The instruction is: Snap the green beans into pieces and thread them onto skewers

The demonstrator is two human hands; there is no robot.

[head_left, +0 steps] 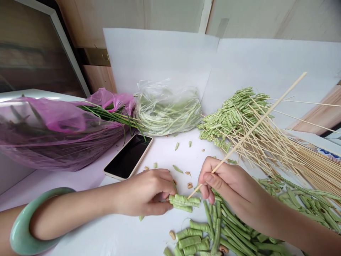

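Note:
Cut green bean pieces (183, 203) lie side by side on the white tabletop, and the curled fingers of my left hand (153, 192) hold their left end. A jade-coloured bangle is on that forearm. My right hand (229, 185) pinches a bamboo skewer (245, 137) between thumb and fingers. The skewer slants up to the right, and its lower tip meets the bean pieces near their middle; whether it has pierced them I cannot tell. Below my right hand is a pile of cut green beans (191, 241), partly hidden by that hand and forearm.
Skewered bean bundles (231, 113) are heaped at the back right, beside many bare skewers (303, 160). A phone (128, 156) lies behind my left hand. A clear bag of long beans (167, 110) and a purple bag of greens (61, 135) stand at the back. Bean scraps are scattered about.

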